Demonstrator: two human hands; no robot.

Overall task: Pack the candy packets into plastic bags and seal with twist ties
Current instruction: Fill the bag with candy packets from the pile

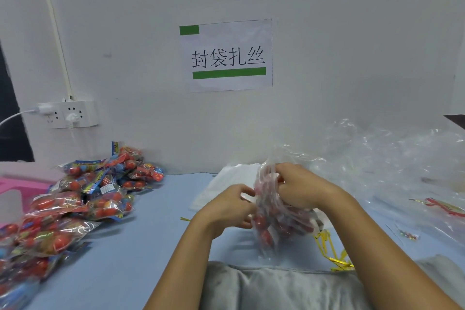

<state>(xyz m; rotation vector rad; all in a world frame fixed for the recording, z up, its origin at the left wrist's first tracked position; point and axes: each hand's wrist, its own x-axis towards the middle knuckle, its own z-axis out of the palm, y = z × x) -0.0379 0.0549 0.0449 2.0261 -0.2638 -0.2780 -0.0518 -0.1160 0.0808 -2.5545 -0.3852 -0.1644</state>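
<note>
Both hands hold a clear bag (pixel 274 211) of red candy packets above the table (pixel 151 229), near its front edge. The left hand (pixel 226 206) pinches the bag's left side; the right hand (pixel 302 187) grips its gathered top, though motion blur hides the fingertips. A heap of packets (pixel 75 199) lies left of the bag, gold ties (pixel 332 249) just right of it, and loose bags (pixel 392 158) further right.

Candy packets (pixel 75 199) lie left, plastic bags (pixel 392 158) right.
</note>
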